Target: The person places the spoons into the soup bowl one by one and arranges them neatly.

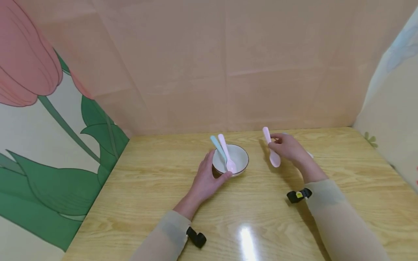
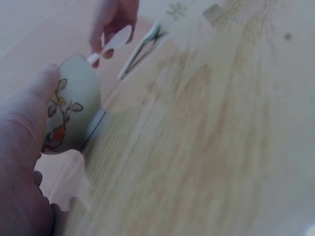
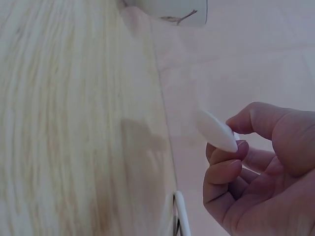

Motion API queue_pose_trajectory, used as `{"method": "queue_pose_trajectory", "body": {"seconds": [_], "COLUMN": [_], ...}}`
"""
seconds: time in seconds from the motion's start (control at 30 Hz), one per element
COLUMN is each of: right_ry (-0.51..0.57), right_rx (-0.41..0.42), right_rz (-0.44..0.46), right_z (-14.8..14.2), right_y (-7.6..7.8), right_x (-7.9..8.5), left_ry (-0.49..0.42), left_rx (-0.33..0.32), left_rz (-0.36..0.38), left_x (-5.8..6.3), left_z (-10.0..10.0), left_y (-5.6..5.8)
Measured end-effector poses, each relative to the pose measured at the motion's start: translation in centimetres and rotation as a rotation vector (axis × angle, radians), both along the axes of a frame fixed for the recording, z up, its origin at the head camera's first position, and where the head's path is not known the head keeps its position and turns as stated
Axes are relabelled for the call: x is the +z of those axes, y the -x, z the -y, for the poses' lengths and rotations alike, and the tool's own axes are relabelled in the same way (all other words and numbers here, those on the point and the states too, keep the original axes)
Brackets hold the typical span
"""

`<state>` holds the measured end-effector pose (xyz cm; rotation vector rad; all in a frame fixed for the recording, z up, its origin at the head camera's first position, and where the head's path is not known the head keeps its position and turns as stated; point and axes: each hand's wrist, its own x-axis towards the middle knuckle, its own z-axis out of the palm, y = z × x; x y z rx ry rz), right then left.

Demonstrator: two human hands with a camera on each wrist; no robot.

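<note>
A white bowl [image 1: 241, 156] with a dark rim stands on the table, its outside painted with a flower sprig in the left wrist view. My left hand [image 1: 206, 181] grips it from the left, thumb at the near rim and fingers along the side. Inside lean a light blue spoon [image 1: 217, 145] and a pink spoon [image 1: 224, 145], handles up past the far rim. To the right of the bowl, my right hand [image 1: 289, 148] pinches another pink spoon [image 1: 275, 159] between thumb and fingers, its scoop pointing down and its handle tip up, above its shadow on the table.
A slim pale utensil [image 2: 139, 53] with a bluish end lies on the wooden table [image 1: 261, 203] beyond the bowl; my right hand mostly hides it in the head view. A plain pinkish backdrop [image 1: 209, 72] rises behind the table, and a tulip-printed panel [image 1: 65, 174] borders its left side.
</note>
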<state>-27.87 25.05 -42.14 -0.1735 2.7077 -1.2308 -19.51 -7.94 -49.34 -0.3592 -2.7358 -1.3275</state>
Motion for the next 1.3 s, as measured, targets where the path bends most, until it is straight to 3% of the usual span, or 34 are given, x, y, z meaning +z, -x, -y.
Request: {"method": "queue_pose_trajectory", "body": {"seconds": [0.43,1.3], "right_ry": [0.145,0.285], "right_rx": [0.040,0.046], "right_rz": [-0.032,-0.127], "right_z": [1.3,5.6], "right_y": [-0.4,-1.2], "right_x": [1.6,3.3], "left_ry": [0.000,-0.002], "left_rx": [0.005,0.002], "left_rz": [-0.002,-0.018], "left_x": [0.3,0.1], "left_z": [0.1,0.0], "left_y": [0.1,0.3]}}
